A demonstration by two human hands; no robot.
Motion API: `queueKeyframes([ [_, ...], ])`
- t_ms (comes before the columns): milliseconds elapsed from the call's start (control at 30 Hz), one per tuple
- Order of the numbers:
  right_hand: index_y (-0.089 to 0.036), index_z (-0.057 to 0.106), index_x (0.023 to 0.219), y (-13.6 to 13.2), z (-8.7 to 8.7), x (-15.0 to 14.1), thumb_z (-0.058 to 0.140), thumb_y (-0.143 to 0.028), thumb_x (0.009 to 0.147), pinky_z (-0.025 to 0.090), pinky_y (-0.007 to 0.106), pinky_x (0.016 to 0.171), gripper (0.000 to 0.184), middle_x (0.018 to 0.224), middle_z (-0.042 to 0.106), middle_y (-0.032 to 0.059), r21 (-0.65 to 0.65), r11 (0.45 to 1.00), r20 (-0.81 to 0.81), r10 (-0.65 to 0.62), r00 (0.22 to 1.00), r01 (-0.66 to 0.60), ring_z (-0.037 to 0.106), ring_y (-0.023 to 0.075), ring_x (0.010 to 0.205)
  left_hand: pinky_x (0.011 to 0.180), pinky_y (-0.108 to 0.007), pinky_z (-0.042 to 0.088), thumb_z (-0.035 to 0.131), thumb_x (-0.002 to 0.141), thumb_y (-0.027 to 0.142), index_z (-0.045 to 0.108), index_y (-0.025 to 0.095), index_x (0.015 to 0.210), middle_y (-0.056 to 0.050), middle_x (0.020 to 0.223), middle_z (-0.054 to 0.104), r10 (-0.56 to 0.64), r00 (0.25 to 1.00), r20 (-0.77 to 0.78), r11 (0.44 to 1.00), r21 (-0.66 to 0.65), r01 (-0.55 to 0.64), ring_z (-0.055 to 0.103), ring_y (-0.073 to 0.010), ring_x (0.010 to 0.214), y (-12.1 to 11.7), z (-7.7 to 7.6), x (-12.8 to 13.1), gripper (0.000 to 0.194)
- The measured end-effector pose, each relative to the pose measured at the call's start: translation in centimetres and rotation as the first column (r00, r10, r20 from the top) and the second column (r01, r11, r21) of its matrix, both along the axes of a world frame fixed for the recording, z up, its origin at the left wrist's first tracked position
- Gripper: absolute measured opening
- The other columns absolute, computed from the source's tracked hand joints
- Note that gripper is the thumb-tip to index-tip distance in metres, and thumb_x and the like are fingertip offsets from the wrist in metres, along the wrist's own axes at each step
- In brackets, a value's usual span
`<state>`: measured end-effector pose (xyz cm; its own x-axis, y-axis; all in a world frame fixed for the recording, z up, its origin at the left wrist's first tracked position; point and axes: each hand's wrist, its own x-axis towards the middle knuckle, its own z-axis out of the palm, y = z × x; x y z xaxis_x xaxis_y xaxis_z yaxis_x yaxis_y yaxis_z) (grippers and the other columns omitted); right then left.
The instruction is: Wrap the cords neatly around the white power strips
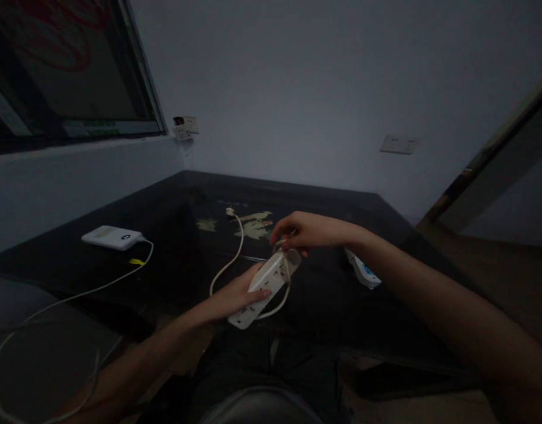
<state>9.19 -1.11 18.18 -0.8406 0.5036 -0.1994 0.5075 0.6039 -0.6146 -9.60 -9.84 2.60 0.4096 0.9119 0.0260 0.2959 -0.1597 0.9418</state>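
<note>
My left hand point(235, 297) grips a white power strip point(264, 288) from below, holding it a little above the dark table point(174, 235) at its near edge. My right hand point(297, 231) is above the strip's far end, fingers pinched on its white cord point(235, 247). A loop of the cord lies around the strip, and the rest trails back across the table to its plug point(229, 211).
A white power bank point(112, 237) lies at the table's left with a cable running off toward me. A white and blue object point(363, 271) lies right of my right wrist. Wall sockets point(399, 143) sit on the back wall, others by the window corner point(185, 126).
</note>
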Motion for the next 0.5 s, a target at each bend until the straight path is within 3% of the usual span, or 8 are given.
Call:
queueKeyframes([
  [100, -0.010, 0.060, 0.111, -1.2, 0.8, -0.5, 0.050, -0.012, 0.082, 0.043, 0.021, 0.044, 0.030, 0.078, 0.067, 0.0039, 0.054, 0.994, -0.070, -0.089, 0.994, 0.092, 0.053, 0.0069, 0.043, 0.101, -0.043, 0.035, 0.059, 0.081, 0.040, 0.036, 0.019, 0.138, -0.013, 0.131, 0.052, 0.109, 0.994, -0.022, 0.988, 0.111, -0.106, 0.050, -0.0289, 0.118, 0.3, 0.7, -0.7, 0.065],
  [200, -0.010, 0.057, 0.113, -1.3, 1.9, -0.4, 0.046, -0.018, 0.089, 0.041, 0.020, 0.040, 0.027, 0.069, 0.066, 0.0025, 0.095, 0.978, -0.093, -0.178, 0.980, 0.186, 0.052, 0.0074, 0.039, 0.101, -0.045, 0.036, 0.058, 0.082, 0.037, 0.037, 0.021, 0.139, -0.013, 0.131, 0.054, 0.249, 0.960, -0.130, 0.944, 0.254, -0.210, 0.052, -0.0310, 0.117, 0.8, 2.4, -1.6, 0.063],
  [367, -0.013, 0.057, 0.107, -0.8, 3.0, -0.5, 0.041, -0.024, 0.094, 0.037, 0.019, 0.037, 0.023, 0.051, 0.059, -0.0030, -0.152, 0.974, -0.074, -0.179, 0.981, 0.167, 0.050, 0.0084, 0.035, 0.100, -0.045, 0.038, 0.052, 0.084, 0.028, 0.035, 0.026, 0.142, -0.012, 0.133, 0.052, 0.536, 0.774, -0.337, 0.785, 0.536, -0.311, 0.053, -0.0317, 0.118, 2.2, 5.1, -3.1, 0.061],
  [433, -0.013, 0.058, 0.099, -1.2, 3.2, -1.0, 0.040, -0.025, 0.094, 0.035, 0.018, 0.037, 0.021, 0.051, 0.058, -0.0037, -0.215, 0.967, -0.107, -0.159, 0.981, 0.134, 0.049, 0.0075, 0.035, 0.097, -0.045, 0.040, 0.051, 0.084, 0.027, 0.034, 0.027, 0.143, -0.012, 0.130, 0.054, 0.584, 0.724, -0.368, 0.754, 0.576, -0.316, 0.055, -0.0315, 0.115, 2.7, 5.9, -3.3, 0.061],
  [500, -0.014, 0.058, 0.088, -1.8, 3.1, -1.5, 0.043, -0.025, 0.093, 0.034, 0.017, 0.037, 0.019, 0.054, 0.058, -0.0037, -0.220, 0.971, -0.149, -0.133, 0.980, 0.098, 0.047, 0.0055, 0.036, 0.097, -0.044, 0.041, 0.052, 0.085, 0.028, 0.033, 0.026, 0.143, -0.012, 0.129, 0.054, 0.597, 0.724, -0.347, 0.738, 0.592, -0.325, 0.055, -0.0316, 0.115, 3.1, 6.6, -3.3, 0.061],
])
